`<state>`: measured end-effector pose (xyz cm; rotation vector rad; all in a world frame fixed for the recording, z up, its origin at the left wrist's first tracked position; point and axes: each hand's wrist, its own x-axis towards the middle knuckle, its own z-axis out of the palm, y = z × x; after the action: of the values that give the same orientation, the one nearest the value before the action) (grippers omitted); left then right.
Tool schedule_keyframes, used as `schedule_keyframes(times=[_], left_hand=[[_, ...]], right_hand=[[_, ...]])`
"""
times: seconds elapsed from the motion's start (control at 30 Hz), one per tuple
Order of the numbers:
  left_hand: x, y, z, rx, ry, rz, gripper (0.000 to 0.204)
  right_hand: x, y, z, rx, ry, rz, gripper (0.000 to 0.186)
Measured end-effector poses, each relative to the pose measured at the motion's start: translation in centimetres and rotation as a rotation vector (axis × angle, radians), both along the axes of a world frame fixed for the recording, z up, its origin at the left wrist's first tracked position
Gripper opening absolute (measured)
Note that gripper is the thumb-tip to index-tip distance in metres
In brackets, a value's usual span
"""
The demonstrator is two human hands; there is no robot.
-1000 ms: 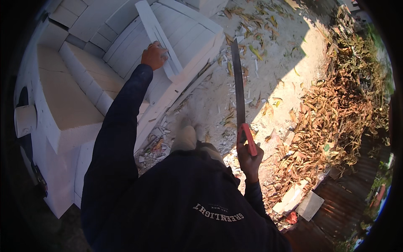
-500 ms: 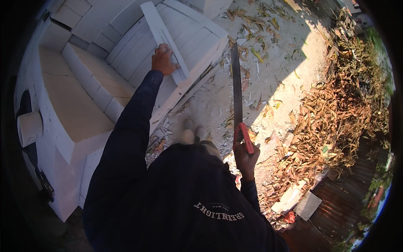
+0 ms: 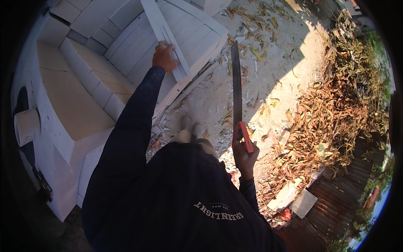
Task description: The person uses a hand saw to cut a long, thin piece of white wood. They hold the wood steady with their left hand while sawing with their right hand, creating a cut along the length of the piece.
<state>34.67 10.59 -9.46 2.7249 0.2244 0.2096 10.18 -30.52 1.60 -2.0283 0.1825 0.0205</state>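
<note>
A long, narrow white board (image 3: 154,20) lies aslant on a stack of white blocks (image 3: 132,48). My left hand (image 3: 164,57) is closed at the board's left edge, near its lower end, with the fingers bent over it. To the right, my right hand (image 3: 245,158) is wrapped round the red handle of a hand saw (image 3: 236,86). The saw's dark blade points away from me, over the ground and apart from the board. Its teeth face left.
More pale blocks (image 3: 71,96) are stacked at the left, beside a short white pipe (image 3: 27,127). Dry leaves (image 3: 331,113) are heaped at the right. Nearby lie a loose block (image 3: 304,203) and rusty corrugated sheet (image 3: 342,193). White chips litter the sandy ground (image 3: 205,101).
The board has slid slightly away from me. My left hand's fingers, more spread before, have drawn in at its edge. The saw has stayed almost in place in my right hand.
</note>
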Motion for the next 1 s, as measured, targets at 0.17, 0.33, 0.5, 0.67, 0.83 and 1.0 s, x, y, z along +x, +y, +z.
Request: schedule_keyframes(times=[0.17, 0.33, 0.5, 0.67, 0.83, 1.0], left_hand=[[0.0, 0.1, -0.1, -0.008, -0.012, -0.001, 0.055], [0.1, 0.1, 0.7, 0.055, 0.061, 0.024, 0.055], [1.2, -0.4, 2.4, 0.146, 0.215, 0.028, 0.060], [1.7, -1.4, 2.8, 0.191, 0.223, 0.064, 0.060], [1.3, 0.1, -1.6, -0.141, 0.069, 0.020, 0.052], [-5.8, -9.4, 2.8, -0.657, -0.019, -0.164, 0.052]], right_hand=[[-1.0, -1.1, -1.2, 0.017, 0.038, -0.010, 0.031], [-1.7, -1.1, -1.0, -0.021, 0.018, -0.009, 0.031], [-2.1, -1.4, -1.2, 0.023, 0.033, -0.013, 0.029], [-1.9, -1.0, -0.4, -0.080, 0.010, 0.005, 0.028], [-2.0, -1.4, -0.9, -0.003, 0.024, 0.038, 0.018], [-2.1, -2.1, -1.5, 0.011, 0.065, 0.008, 0.019]])
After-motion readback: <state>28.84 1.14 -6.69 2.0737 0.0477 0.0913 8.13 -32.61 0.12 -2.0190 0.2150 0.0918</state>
